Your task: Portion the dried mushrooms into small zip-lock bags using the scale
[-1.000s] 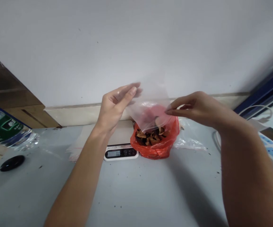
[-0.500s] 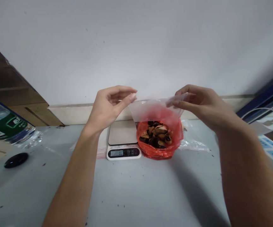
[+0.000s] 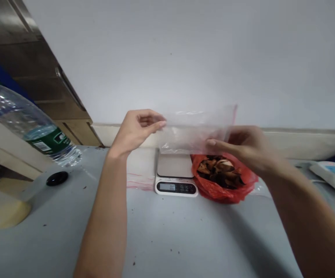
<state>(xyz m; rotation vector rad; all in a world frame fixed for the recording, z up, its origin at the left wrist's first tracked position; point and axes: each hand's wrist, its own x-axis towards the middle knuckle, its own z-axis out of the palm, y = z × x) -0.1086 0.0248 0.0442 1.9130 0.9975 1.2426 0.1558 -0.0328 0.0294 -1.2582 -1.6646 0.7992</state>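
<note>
Left hand (image 3: 140,128) and right hand (image 3: 244,148) pinch a clear bag (image 3: 189,129) (limp film); loosely held, it could drop onto the scale (image 3: 174,166).

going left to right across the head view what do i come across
Plastic bottle with a green label → left hand → white digital scale → red plastic bag holding brown pieces → white power strip with blue patches
</note>
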